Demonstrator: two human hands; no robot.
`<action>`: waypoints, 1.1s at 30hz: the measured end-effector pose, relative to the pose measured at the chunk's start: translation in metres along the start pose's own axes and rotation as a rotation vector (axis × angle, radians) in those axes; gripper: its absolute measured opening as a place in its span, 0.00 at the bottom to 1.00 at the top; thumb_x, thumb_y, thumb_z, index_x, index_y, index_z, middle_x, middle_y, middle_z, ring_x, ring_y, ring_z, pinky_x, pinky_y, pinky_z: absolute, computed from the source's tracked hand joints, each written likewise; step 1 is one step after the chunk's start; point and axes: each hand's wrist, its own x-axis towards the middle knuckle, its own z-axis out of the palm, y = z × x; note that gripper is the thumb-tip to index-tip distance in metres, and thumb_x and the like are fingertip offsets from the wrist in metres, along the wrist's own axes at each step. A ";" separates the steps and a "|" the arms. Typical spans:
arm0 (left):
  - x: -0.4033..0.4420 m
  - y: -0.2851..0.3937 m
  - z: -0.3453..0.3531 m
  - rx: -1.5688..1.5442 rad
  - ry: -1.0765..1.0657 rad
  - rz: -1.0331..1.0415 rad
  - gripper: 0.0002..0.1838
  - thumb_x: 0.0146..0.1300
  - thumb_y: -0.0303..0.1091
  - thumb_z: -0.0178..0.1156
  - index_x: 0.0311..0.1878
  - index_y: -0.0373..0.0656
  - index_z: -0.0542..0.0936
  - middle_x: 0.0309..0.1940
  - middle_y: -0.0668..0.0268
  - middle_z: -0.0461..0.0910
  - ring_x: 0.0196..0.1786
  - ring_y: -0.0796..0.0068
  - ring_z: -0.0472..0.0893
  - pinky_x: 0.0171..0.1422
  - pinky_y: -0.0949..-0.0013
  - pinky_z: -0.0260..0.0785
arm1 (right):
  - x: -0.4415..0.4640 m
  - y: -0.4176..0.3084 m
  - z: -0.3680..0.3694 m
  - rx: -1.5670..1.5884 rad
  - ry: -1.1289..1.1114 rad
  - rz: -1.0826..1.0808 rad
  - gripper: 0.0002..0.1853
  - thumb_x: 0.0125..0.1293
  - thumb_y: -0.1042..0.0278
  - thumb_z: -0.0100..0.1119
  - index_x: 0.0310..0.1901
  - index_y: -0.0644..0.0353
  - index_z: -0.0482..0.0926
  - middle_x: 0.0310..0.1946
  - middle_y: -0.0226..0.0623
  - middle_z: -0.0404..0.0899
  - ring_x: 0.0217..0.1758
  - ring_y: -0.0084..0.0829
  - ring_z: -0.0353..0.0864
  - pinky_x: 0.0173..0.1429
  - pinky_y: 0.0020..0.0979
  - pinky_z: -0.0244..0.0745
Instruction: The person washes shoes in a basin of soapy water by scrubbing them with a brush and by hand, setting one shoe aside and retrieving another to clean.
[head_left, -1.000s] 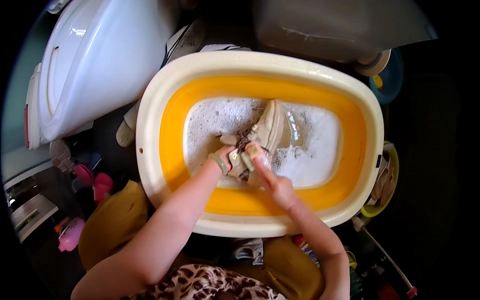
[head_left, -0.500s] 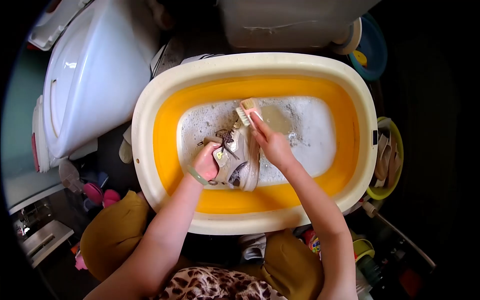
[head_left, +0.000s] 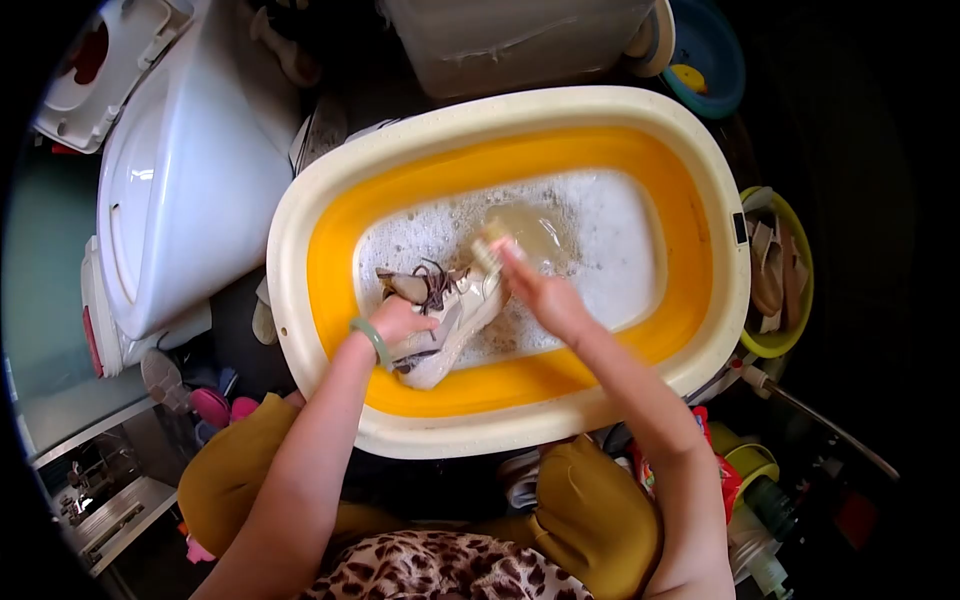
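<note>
Your left hand (head_left: 396, 322) grips the wet shoe (head_left: 468, 318) by its ankle end, w/ the dark laces (head_left: 432, 288) loose just beside your fingers. The shoe is tilted inside the big tub (head_left: 500, 442), toward the left part of its floor, opening to the left. Your right hand (head_left: 548, 300) is closed on the brush (head_left: 488, 250), held at the shoe's upper-right end; it's blurred, so can't tell if the bristles touch.

Tub: cream rim, yellow-orange walls, soapy water w/ white suds (head_left: 615, 235) thickest on the right & a murky patch (head_left: 540, 232) nr the brush.

Other containers: yellow-green basin (head_left: 807, 300) just right of the tub, w/ light-coloured footwear (head_left: 768, 275) inside; blue basin (head_left: 733, 60) at top right w/ a small yellow item (head_left: 690, 78); translucent bin (head_left: 510, 50) beyond the tub, contents unclear.
</note>
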 end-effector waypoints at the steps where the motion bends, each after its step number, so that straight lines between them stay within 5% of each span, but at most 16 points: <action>1: 0.001 -0.004 0.002 -0.002 0.000 0.005 0.26 0.47 0.35 0.67 0.51 0.35 0.74 0.45 0.55 0.78 0.47 0.64 0.77 0.53 0.68 0.67 | -0.013 -0.016 0.003 0.050 -0.041 -0.043 0.24 0.65 0.56 0.47 0.63 0.32 0.61 0.23 0.46 0.78 0.22 0.43 0.78 0.26 0.40 0.72; 3: 0.000 -0.013 0.008 -0.126 0.089 0.189 0.27 0.47 0.35 0.67 0.51 0.35 0.74 0.45 0.55 0.78 0.47 0.63 0.77 0.53 0.68 0.67 | -0.038 -0.041 0.014 -0.057 -0.084 -0.075 0.24 0.65 0.57 0.47 0.63 0.33 0.61 0.23 0.46 0.78 0.21 0.44 0.77 0.26 0.41 0.71; 9: -0.005 -0.003 0.017 -0.015 0.119 0.227 0.26 0.49 0.33 0.66 0.53 0.37 0.73 0.48 0.55 0.77 0.50 0.62 0.76 0.57 0.69 0.65 | 0.004 0.001 -0.017 -0.102 0.040 0.050 0.26 0.64 0.61 0.49 0.64 0.31 0.60 0.20 0.45 0.77 0.21 0.46 0.76 0.26 0.42 0.72; 15: -0.005 -0.008 0.012 -0.127 0.081 0.201 0.28 0.46 0.28 0.67 0.54 0.41 0.73 0.49 0.62 0.77 0.51 0.69 0.75 0.59 0.70 0.64 | -0.047 -0.022 -0.002 0.010 -0.210 -0.031 0.27 0.64 0.60 0.50 0.64 0.27 0.58 0.22 0.48 0.77 0.24 0.46 0.78 0.29 0.42 0.73; 21: -0.005 -0.014 0.016 0.012 0.199 0.317 0.27 0.47 0.28 0.66 0.55 0.42 0.73 0.48 0.61 0.77 0.50 0.69 0.75 0.59 0.71 0.64 | 0.007 0.012 -0.014 -0.075 -0.050 0.073 0.24 0.65 0.61 0.48 0.63 0.32 0.62 0.30 0.50 0.78 0.28 0.48 0.78 0.33 0.40 0.74; 22: -0.006 -0.015 0.012 0.008 0.166 0.333 0.27 0.50 0.32 0.63 0.55 0.39 0.72 0.50 0.56 0.76 0.53 0.59 0.74 0.60 0.68 0.63 | -0.003 0.002 -0.018 0.053 -0.041 0.043 0.24 0.65 0.60 0.49 0.63 0.31 0.62 0.31 0.51 0.78 0.30 0.49 0.78 0.37 0.43 0.74; 27: -0.005 -0.012 0.002 -0.175 0.064 0.137 0.27 0.49 0.29 0.65 0.54 0.38 0.72 0.49 0.59 0.77 0.50 0.69 0.75 0.57 0.69 0.65 | -0.003 0.008 -0.025 0.018 -0.153 -0.037 0.24 0.65 0.61 0.46 0.62 0.26 0.61 0.28 0.48 0.78 0.29 0.49 0.78 0.34 0.42 0.74; 29: -0.005 -0.017 0.001 -0.177 0.112 0.166 0.27 0.48 0.26 0.66 0.55 0.39 0.72 0.48 0.65 0.77 0.49 0.72 0.74 0.57 0.70 0.65 | 0.034 0.023 -0.036 -0.290 -0.126 0.151 0.29 0.65 0.63 0.45 0.66 0.25 0.53 0.34 0.46 0.79 0.33 0.46 0.79 0.38 0.42 0.73; 33: 0.000 -0.026 -0.004 -0.207 0.120 0.198 0.27 0.49 0.26 0.66 0.55 0.39 0.72 0.48 0.66 0.77 0.48 0.73 0.75 0.56 0.71 0.66 | 0.044 0.055 -0.014 -0.295 -0.010 0.295 0.30 0.65 0.64 0.43 0.66 0.25 0.49 0.33 0.46 0.79 0.32 0.46 0.79 0.36 0.42 0.72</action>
